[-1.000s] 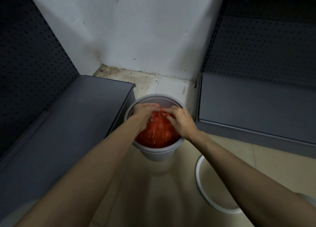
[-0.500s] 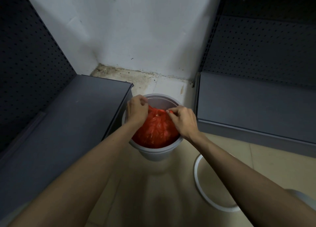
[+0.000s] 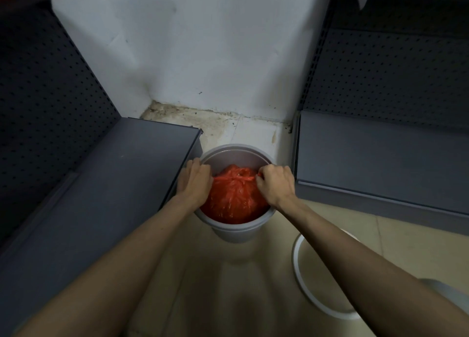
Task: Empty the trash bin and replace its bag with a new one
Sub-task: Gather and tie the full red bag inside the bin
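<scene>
Gripping one end each of a red bag, the left hand and right hand hold its knotted top taut between curled fingers. It sits inside a grey bin on the floor, between two grey shelves.

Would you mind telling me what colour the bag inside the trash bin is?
Red-orange, slightly translucent plastic. The bag in the grey trash bin shows best in the head view.
</scene>
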A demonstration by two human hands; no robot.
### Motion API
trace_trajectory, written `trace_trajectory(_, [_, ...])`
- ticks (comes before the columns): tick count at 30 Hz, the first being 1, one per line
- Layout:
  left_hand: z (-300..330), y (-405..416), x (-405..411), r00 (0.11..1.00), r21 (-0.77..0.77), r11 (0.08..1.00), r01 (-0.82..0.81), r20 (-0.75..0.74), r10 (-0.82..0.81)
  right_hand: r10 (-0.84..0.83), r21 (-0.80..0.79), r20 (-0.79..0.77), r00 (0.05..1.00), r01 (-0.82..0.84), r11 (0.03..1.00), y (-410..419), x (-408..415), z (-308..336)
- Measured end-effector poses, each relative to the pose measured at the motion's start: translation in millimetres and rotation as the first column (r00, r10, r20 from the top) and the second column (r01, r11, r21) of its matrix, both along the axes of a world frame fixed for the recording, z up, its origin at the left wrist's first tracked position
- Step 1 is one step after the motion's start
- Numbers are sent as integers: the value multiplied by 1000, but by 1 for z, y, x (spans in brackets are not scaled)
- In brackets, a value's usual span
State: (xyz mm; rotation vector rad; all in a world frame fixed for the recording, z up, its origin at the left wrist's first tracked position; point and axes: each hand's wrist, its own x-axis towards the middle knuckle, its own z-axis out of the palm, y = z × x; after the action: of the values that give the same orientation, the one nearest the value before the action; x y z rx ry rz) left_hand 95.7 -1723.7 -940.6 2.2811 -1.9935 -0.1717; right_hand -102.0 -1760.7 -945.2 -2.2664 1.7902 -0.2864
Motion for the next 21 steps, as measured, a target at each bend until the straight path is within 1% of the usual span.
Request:
trace_trajectory(2, [2,-4,-3,997,-12,1000,28,72,-27,32,26,27,999,-33,999,-2,0,-1])
trace_trajectory(3, [2,-5,-4,995,-25,999,48,83,-46,48,35,49,998,-50,998,-2,1,-1])
trace_trajectory(4, [2,-7,-6,994,-38,996,79,74,-76,69,42,72,995,-72,997,-3,2,0])
trace_trajectory(6, [1,-11,-12,986,-45,985,166,1,-166,129,61,108,986,-136,989,-2,6,1])
trace_trajectory(8, [-2,-13,-19,967,-6,969,249,-54,-249,181,93,138,974,-195,976,0,12,4])
trace_trajectory(10, [-6,-14,-22,950,13,950,310,-23,-310,210,125,138,968,-227,966,-1,16,5])
trace_trajectory(14, [-12,-15,-22,912,10,920,391,129,-389,280,160,-22,960,-273,949,-5,19,3])
trace_trajectory(18, [-14,-13,-26,900,24,917,399,181,-397,339,80,-170,925,-330,941,-3,20,-3])
trace_trajectory(21, [-9,-12,-29,906,18,926,378,198,-374,350,23,-190,918,-352,936,-1,21,-2])
